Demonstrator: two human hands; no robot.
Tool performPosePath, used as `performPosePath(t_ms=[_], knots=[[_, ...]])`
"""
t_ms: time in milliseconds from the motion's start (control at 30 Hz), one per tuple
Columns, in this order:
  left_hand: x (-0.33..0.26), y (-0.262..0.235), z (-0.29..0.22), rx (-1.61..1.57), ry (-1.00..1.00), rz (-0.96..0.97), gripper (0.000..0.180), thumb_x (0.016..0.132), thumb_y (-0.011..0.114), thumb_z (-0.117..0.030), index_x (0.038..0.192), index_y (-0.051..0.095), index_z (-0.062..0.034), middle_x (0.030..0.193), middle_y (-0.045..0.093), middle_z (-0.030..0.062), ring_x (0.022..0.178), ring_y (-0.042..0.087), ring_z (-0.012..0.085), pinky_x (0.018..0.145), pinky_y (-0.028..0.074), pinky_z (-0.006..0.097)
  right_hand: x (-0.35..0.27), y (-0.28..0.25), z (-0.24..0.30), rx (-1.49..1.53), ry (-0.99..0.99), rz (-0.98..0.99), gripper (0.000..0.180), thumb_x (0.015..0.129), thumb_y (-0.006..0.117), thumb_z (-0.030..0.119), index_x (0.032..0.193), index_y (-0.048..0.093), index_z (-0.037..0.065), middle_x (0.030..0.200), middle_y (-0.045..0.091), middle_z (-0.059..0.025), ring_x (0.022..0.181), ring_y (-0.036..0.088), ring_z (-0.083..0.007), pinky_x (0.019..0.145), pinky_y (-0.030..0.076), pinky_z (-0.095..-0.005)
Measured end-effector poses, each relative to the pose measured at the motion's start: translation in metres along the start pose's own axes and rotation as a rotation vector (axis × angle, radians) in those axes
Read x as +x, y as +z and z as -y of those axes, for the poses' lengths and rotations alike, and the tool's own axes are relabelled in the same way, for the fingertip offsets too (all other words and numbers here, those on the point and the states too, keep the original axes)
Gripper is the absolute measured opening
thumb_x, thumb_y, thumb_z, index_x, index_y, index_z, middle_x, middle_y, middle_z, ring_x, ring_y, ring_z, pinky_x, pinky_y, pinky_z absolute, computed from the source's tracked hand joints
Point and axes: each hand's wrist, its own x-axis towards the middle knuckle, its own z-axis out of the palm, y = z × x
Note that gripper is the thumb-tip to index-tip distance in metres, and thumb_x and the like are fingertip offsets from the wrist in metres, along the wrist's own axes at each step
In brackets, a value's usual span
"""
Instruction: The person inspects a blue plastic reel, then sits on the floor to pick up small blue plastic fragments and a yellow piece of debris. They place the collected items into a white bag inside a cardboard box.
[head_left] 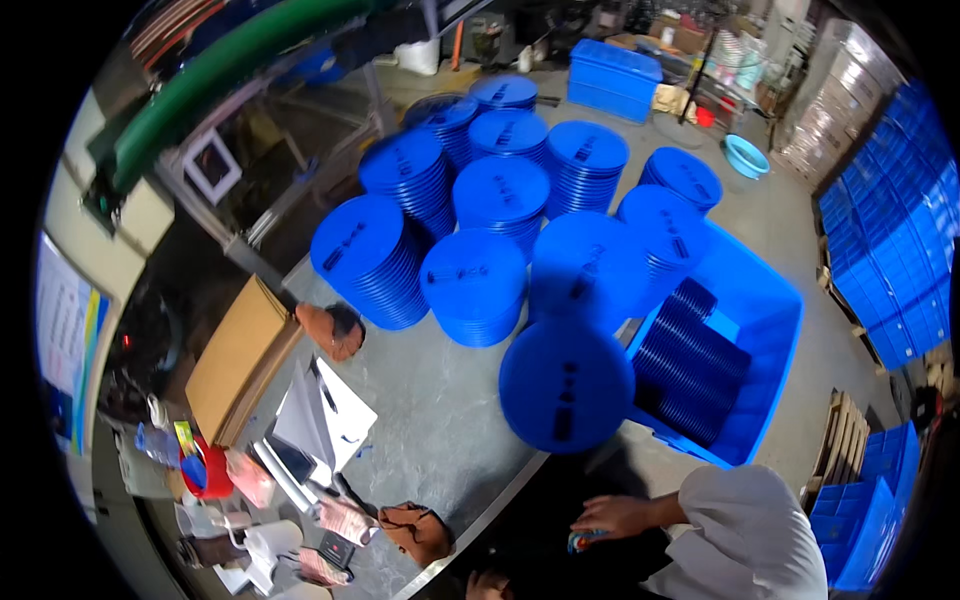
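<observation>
My right hand [612,517] is low in front of my body, its fingers closed round a small blue and multicoloured thing [584,541] whose kind I cannot make out. Only part of my left hand [488,586] shows at the lower edge, against dark clothing; its fingers are mostly hidden. Nearest to my hands on the table, a round blue lid [566,375] with dark print tops a stack at the table's edge. Behind it stand several more stacks of blue lids [475,275], some tall with ribbed sides. Neither hand touches them.
A blue bin [775,330] right of the grey table [400,400] holds rows of dark blue lids [695,365] on edge. Left are cardboard [235,360], papers [330,415], brown gloves [415,532] and cups [270,540]. Blue crates [890,220] stand far right; a green pipe [220,85] crosses upper left.
</observation>
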Motion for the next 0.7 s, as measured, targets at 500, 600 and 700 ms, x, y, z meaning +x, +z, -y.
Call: performPosePath(t_ms=[500, 600, 700], knots=[[-0.045, -0.126, -0.095, 0.497, -0.107, 0.764, 0.033, 0.086, 0.046, -0.03, 0.112, 0.062, -0.0163, 0.111, 0.062, 0.0134, 0.101, 0.059, 0.033, 0.088, 0.046, 0.044, -0.144, 0.167, 0.315, 0.871, 1.239, -1.078, 0.038, 0.079, 0.06, 0.041, 0.101, 0.065, 0.01, 0.088, 0.066, -0.0165, 0.078, 0.063, -0.033, 0.07, 0.05, -0.0399], [-0.02, -0.182, -0.078, 0.813, 0.186, 0.7, 0.027, 0.082, 0.049, -0.023, 0.101, 0.066, -0.0122, 0.103, 0.063, 0.0118, 0.095, 0.061, 0.0308, 0.08, 0.05, 0.043, -0.213, 0.184, 0.322, 1.006, 1.255, -1.492, 0.034, 0.079, 0.062, 0.032, 0.102, 0.065, 0.007, 0.086, 0.066, -0.0137, 0.075, 0.062, -0.0245, 0.067, 0.05, -0.0355], [0.013, -0.197, -0.102, 1.035, 0.511, 0.804, 0.016, 0.074, 0.057, -0.017, 0.08, 0.065, -0.0046, 0.087, 0.065, 0.0104, 0.084, 0.063, 0.0243, 0.07, 0.05, 0.04, -0.285, 0.227, 0.323, 1.348, 1.158, -1.861, 0.032, 0.079, 0.064, 0.022, 0.104, 0.064, 0.003, 0.088, 0.065, -0.0066, 0.074, 0.059, -0.0141, 0.064, 0.049, -0.0282]])
